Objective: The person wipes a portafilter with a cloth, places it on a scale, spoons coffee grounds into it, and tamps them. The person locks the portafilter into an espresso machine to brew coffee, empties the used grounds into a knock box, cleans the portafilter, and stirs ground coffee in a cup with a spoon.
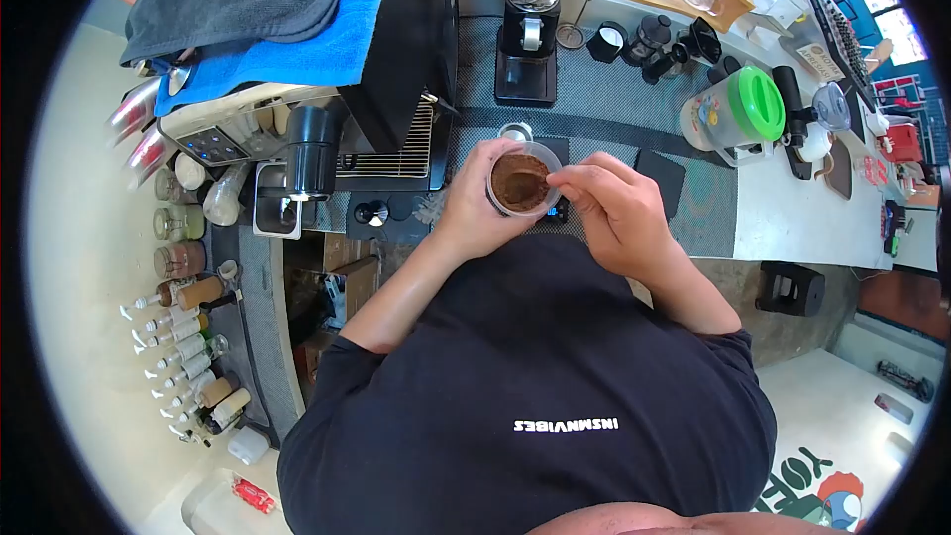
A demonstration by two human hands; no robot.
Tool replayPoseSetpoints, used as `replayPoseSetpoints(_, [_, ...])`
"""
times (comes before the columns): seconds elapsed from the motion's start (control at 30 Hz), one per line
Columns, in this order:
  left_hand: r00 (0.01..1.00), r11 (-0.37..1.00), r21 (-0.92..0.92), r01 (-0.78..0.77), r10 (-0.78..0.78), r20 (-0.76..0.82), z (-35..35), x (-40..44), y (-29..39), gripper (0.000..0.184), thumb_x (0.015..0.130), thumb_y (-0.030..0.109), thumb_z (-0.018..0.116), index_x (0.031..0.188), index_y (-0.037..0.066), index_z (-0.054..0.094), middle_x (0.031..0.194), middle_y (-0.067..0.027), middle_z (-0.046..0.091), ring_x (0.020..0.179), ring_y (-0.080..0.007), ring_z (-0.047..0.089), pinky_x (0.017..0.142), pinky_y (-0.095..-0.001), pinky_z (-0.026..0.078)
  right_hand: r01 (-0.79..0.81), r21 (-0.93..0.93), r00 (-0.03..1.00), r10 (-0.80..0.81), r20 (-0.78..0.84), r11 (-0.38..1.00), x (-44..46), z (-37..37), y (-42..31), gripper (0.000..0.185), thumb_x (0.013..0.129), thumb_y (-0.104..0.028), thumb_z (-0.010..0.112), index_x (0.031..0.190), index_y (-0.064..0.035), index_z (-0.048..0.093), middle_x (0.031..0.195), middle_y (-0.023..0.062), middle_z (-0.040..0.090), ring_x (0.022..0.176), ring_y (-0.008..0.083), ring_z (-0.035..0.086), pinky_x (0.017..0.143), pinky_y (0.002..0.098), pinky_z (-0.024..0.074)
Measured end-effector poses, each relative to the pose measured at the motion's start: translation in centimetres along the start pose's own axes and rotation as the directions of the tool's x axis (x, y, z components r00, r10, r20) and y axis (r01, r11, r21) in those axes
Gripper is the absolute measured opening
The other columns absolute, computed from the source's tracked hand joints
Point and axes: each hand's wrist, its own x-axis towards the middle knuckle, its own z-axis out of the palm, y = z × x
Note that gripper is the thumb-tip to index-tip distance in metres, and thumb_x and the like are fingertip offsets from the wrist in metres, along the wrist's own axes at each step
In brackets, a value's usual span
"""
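A clear round container (523, 151) with brown powder (515, 176) inside is held above the counter, in front of the black shirt. My left hand (477, 203) is wrapped round its left side. Over the right rim, my right hand (616, 208) is closed in a pinch on a spoon (527, 183), whose bowl rests in the powder. A small metal cup (514, 131) stands just behind the container. Under the hands, a dark device with a small blue display (557, 212) is partly hidden.
An espresso machine (396, 89) with a drip tray stands at the left, a tamper (371, 213) below it. Behind are a black stand (526, 64) and a black grinder (649, 38). A green-lidded jug (758, 107) stands at the right. Bottles (188, 342) line the far left.
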Motion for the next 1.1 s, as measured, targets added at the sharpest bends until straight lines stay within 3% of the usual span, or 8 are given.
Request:
replayPoseSetpoints(0.2, [0.98, 0.978, 0.145, -0.151, 0.167, -0.108, 1.1, 0.1, -0.5, 0.086, 0.073, 0.022, 0.107, 0.138, 0.008, 0.052, 0.135, -0.0164, 0.063, 0.126, -0.0316, 0.069, 0.106, -0.0435, 0.058, 0.035, -0.025, 0.999, -0.036, -0.037, 0.999, -0.5, 3.7, 3.0, 0.016, 0.104, 0.002, 0.066, 0.116, 0.0013, 0.077, 0.085, 0.0141, 0.072, 0.072, 0.0306, 0.071, 0.068, 0.0359, 0.0573])
replayPoseSetpoints(0.33, [0.995, 0.997, -0.075, 0.023, -0.031, -0.096, 1.3, -0.5, -0.6, 0.094, 0.074, 0.022, 0.107, 0.142, 0.008, 0.045, 0.144, -0.0208, 0.061, 0.134, -0.0322, 0.067, 0.11, -0.0459, 0.057, -0.46, 0.256, 0.886, 0.461, 0.059, 0.85, -0.1, 2.1, 1.5, 0.014, 0.106, -0.005, 0.069, 0.113, 0.0026, 0.079, 0.092, 0.0168, 0.076, 0.081, 0.0312, 0.077, 0.073, 0.0377, 0.06])
replayPoseSetpoints(0.43, [0.989, 0.976, -0.168, 0.136, -0.145, -0.041, 0.9, -0.6, -0.3, 0.105, 0.077, 0.02, 0.105, 0.154, 0.006, 0.035, 0.15, -0.023, 0.058, 0.141, -0.0311, 0.064, 0.114, -0.0462, 0.055, -0.101, 0.095, 0.995, 0.101, -0.001, 0.99, 0.3, 1.2, 2.1, 0.013, 0.105, -0.004, 0.07, 0.113, 0.0015, 0.079, 0.093, 0.0156, 0.074, 0.083, 0.0312, 0.076, 0.073, 0.038, 0.0589])
replayPoseSetpoints(0.53, [0.996, 0.973, -0.225, 0.05, -0.065, -0.061, 0.7, -0.4, 0.0, 0.104, 0.078, 0.018, 0.104, 0.158, 0.004, 0.038, 0.148, -0.0209, 0.06, 0.14, -0.0302, 0.064, 0.114, -0.045, 0.054, -0.043, 0.107, 0.998, 0.047, -0.035, 0.993, 0.3, 0.5, 1.2, 0.012, 0.104, -0.003, 0.071, 0.113, 0.0007, 0.079, 0.095, 0.0145, 0.073, 0.083, 0.0314, 0.075, 0.073, 0.0386, 0.0582])
replayPoseSetpoints(0.73, [0.995, 0.997, 0.06, -0.056, 0.061, -0.082, 0.5, 0.4, -0.2, 0.09, 0.079, 0.017, 0.103, 0.151, 0.005, 0.05, 0.14, -0.0141, 0.06, 0.132, -0.0286, 0.066, 0.114, -0.0421, 0.055, -0.035, 0.005, 0.999, 0.035, 0.01, 0.999, -0.2, 0.4, 1.3, 0.013, 0.104, -0.001, 0.071, 0.115, -0.0002, 0.078, 0.094, 0.0148, 0.072, 0.079, 0.0339, 0.073, 0.071, 0.0406, 0.0585])
replayPoseSetpoints(0.83, [0.988, 1.0, 0.015, 0.008, -0.006, -0.157, 0.8, 0.4, 0.1, 0.084, 0.075, 0.022, 0.105, 0.141, 0.005, 0.055, 0.136, -0.018, 0.062, 0.128, -0.0364, 0.067, 0.109, -0.0466, 0.056, 0.003, -0.035, 0.997, -0.006, -0.071, 0.999, -0.1, 0.0, -0.4, 0.013, 0.104, -0.003, 0.07, 0.115, -0.0016, 0.078, 0.094, 0.0155, 0.073, 0.078, 0.0359, 0.073, 0.069, 0.0422, 0.0591])
replayPoseSetpoints(0.93, [0.963, 0.976, 0.186, -0.112, 0.153, -0.224, 0.9, 0.4, 0.1, 0.085, 0.073, 0.026, 0.107, 0.136, 0.006, 0.055, 0.134, -0.017, 0.063, 0.125, -0.0369, 0.067, 0.105, -0.0471, 0.057, -0.045, -0.072, 0.998, 0.042, -0.051, 0.996, -0.7, 2.7, 1.5, 0.014, 0.104, -0.004, 0.07, 0.114, -0.0005, 0.078, 0.092, 0.0165, 0.076, 0.078, 0.0362, 0.076, 0.07, 0.0414, 0.0601])
replayPoseSetpoints(1.1, [0.96, 0.978, 0.15, -0.146, 0.176, -0.217, 1.5, 0.2, -0.4, 0.091, 0.072, 0.026, 0.109, 0.139, 0.006, 0.05, 0.134, -0.018, 0.064, 0.128, -0.0374, 0.068, 0.108, -0.0467, 0.058, -0.317, 0.23, 0.942, 0.333, -0.037, 0.92, -0.8, 3.7, 2.3, 0.015, 0.109, -0.005, 0.066, 0.115, 0.0018, 0.078, 0.081, 0.0101, 0.075, 0.071, 0.0203, 0.072, 0.069, 0.0335, 0.057])
